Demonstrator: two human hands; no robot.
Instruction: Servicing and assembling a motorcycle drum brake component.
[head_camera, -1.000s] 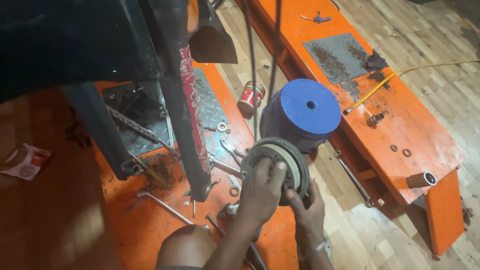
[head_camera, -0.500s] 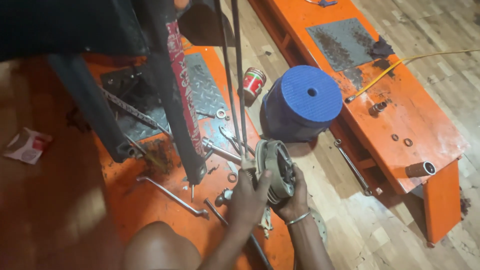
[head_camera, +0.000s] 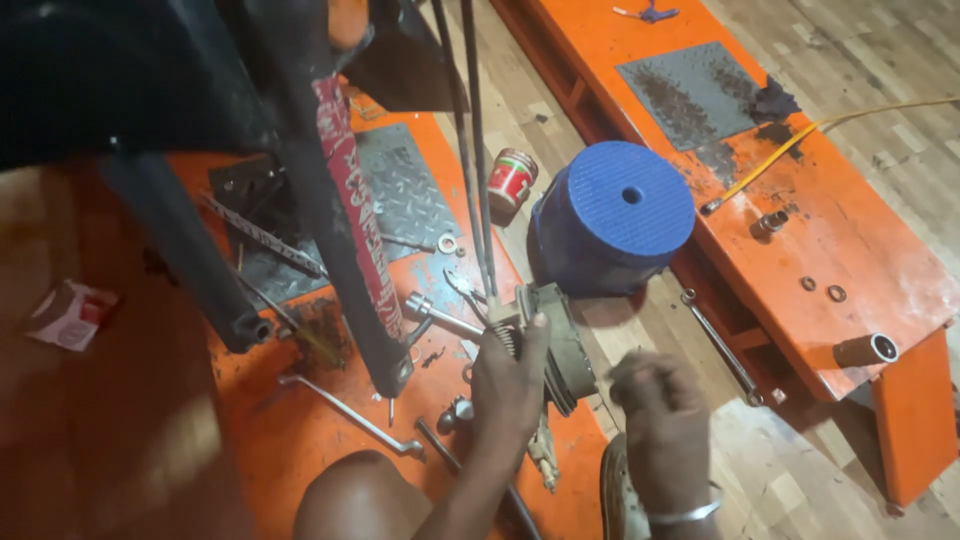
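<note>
My left hand (head_camera: 508, 385) grips a round grey metal hub (head_camera: 568, 352) from its left side, thumb up along the rim. Two dark cables (head_camera: 470, 150) run down from above to the hub. My right hand (head_camera: 660, 425), with a bracelet on the wrist, hangs blurred just right of the hub and does not touch it; its fingers look curled, and I cannot see whether anything is in them. The hub sits at the edge of an orange platform (head_camera: 290, 440).
A black frame tube with a red sticker (head_camera: 345, 220) slants down left of the hub. A blue round stool (head_camera: 615, 215) and a red can (head_camera: 510, 180) stand behind it. Wrenches (head_camera: 350, 415) and bolts lie on the platform. A second orange ramp (head_camera: 860, 250) runs along the right.
My right hand has let go of the hub and pulled back to the right. My left hand stays on it. The view has shifted slightly.
</note>
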